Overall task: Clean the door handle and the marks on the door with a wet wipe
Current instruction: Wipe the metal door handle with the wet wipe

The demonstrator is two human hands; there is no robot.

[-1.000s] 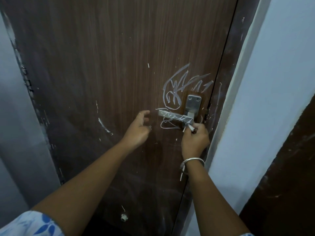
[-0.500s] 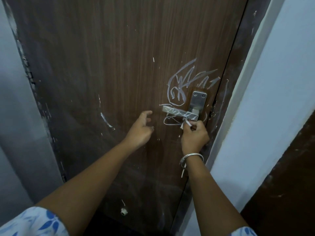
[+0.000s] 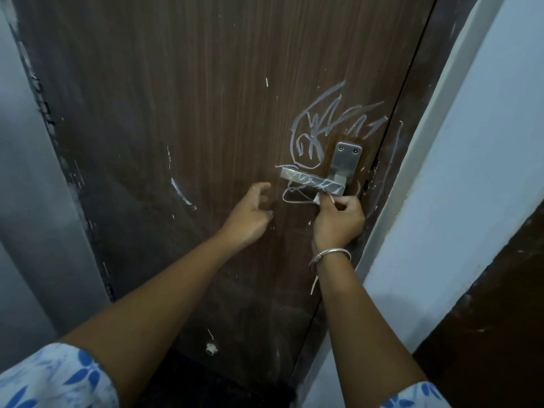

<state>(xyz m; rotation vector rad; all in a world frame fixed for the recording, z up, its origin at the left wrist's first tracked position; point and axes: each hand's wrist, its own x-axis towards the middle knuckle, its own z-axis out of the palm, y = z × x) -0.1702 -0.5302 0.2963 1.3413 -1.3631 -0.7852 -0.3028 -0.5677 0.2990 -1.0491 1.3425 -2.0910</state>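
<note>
A brown wooden door (image 3: 206, 113) fills the view. Its metal lever handle (image 3: 312, 181) carries white scribbles, and more white scribble marks (image 3: 329, 128) cover the wood above and just below it. My right hand (image 3: 338, 220) is curled just under the handle's right end and pinches a small white wet wipe (image 3: 318, 199) against the door below the lever. My left hand (image 3: 250, 214) hovers left of the handle with fingers loosely spread and holds nothing.
A white streak (image 3: 181, 193) and scattered paint flecks mark the door left of the handle. The dark door frame (image 3: 391, 160) and a pale blue wall (image 3: 471, 172) stand at the right. A grey wall (image 3: 23, 172) borders the left.
My right hand with the wipe has slid slightly left under the handle. My left hand stays in about the same place beside the lever.
</note>
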